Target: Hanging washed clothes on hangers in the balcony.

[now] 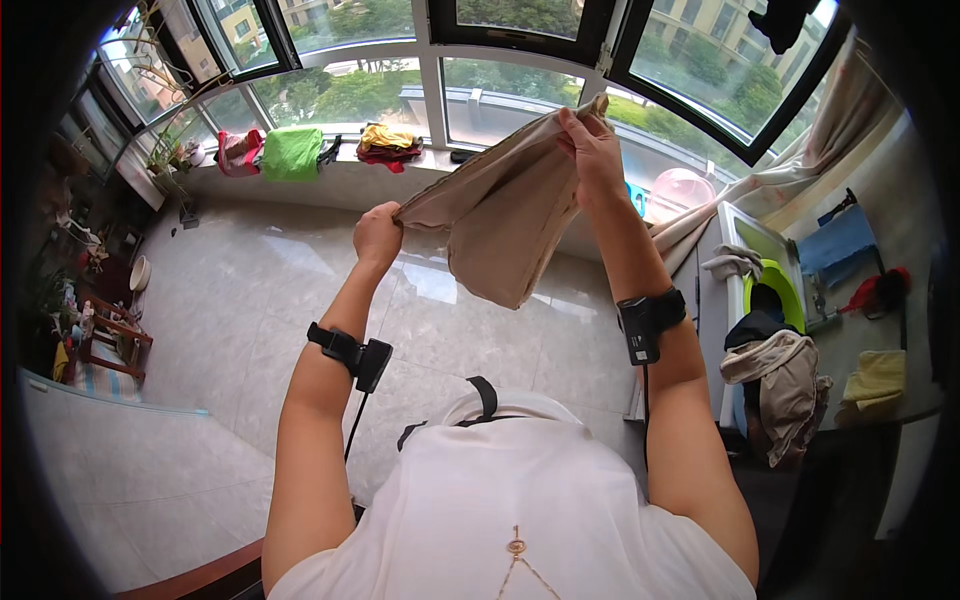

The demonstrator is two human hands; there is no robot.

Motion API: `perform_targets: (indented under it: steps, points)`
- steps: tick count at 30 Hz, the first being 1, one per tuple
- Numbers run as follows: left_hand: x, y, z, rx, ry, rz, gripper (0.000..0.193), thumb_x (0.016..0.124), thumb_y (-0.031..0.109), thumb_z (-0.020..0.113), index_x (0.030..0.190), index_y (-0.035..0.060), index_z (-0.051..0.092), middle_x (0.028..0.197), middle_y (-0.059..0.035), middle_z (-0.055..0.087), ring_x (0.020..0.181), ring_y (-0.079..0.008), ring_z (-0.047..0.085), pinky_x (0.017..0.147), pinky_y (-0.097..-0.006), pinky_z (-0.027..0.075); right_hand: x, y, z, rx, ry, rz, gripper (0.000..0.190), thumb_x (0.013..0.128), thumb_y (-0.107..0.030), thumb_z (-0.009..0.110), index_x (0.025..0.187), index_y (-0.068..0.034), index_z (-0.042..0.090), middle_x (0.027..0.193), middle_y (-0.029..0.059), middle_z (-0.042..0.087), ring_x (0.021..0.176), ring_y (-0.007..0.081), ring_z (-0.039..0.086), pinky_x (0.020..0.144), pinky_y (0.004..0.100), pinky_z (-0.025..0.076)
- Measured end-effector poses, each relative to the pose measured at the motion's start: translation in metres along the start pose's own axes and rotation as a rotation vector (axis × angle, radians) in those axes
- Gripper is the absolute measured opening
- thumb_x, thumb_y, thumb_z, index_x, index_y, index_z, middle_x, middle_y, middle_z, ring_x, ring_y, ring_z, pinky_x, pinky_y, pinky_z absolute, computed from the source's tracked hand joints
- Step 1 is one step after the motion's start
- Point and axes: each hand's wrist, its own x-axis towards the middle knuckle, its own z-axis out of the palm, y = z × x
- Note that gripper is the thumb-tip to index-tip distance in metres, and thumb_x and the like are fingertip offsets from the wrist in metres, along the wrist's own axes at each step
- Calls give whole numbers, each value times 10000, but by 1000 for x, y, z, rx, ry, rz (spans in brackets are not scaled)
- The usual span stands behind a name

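Note:
A beige-brown piece of cloth [510,217] is stretched in the air between my two hands, its lower part hanging in a loose point over the floor. My left hand [378,235] grips its left corner in a fist. Higher up and to the right, my right hand [596,161] pinches the upper edge between thumb and fingers, with a bunched end sticking out above. I cannot tell what kind of cloth article it is. Both forearms carry strapped black devices with cables.
Under the windows, a sill bears a green cloth [292,154] and folded clothes [388,145]. To the right, a washbasin [726,300] holds a lime-green tub [787,292], with clothes [784,382] draped over its front. A curtain [795,169] hangs nearby. A wooden chair [112,337] stands left.

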Motion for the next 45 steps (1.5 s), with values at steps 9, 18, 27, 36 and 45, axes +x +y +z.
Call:
perform_targets:
  steps: [9, 18, 27, 36, 45]
  points:
    - [24, 3, -75, -255, 298, 34, 193, 804, 129, 579, 980, 110, 655, 910, -124, 673, 860, -299, 644, 746, -370, 489, 40, 20, -64, -105, -64, 50, 232, 874, -257, 652, 977, -50, 673, 811, -24, 618, 738, 64, 535, 712, 232, 433]
    - [28, -8, -65, 128, -126, 76, 229, 739, 86, 525, 928, 89, 654, 879, -140, 660, 851, -332, 627, 749, -403, 479, 71, 98, -112, -378, -185, 223, 271, 850, -260, 652, 932, -5, 688, 757, 14, 625, 679, 129, 546, 648, 273, 437]
    - [15, -14, -105, 121, 300, -58, 133, 794, 168, 574, 899, 130, 646, 932, -124, 607, 868, -340, 595, 724, -436, 480, 60, 104, -67, -147, -203, 99, 313, 924, -282, 558, 998, 16, 619, 871, 22, 604, 815, 88, 506, 755, 239, 401]
    - [2, 6, -128, 264, 295, -360, 288, 854, 367, 523, 960, 115, 612, 856, -184, 666, 839, -385, 637, 721, -488, 499, 45, 66, -70, -217, -565, -25, 286, 874, -197, 633, 1066, -9, 533, 894, 26, 572, 868, 102, 516, 787, 244, 418]
    - [7, 0, -170, -786, 264, -374, 245, 959, 234, 407, 1048, 96, 588, 696, -48, 649, 534, -136, 622, 456, -285, 493, 40, 50, -30, -764, -620, -307, 591, 721, -149, 698, 1254, -65, 458, 1028, 220, 620, 930, 355, 613, 797, 410, 484]
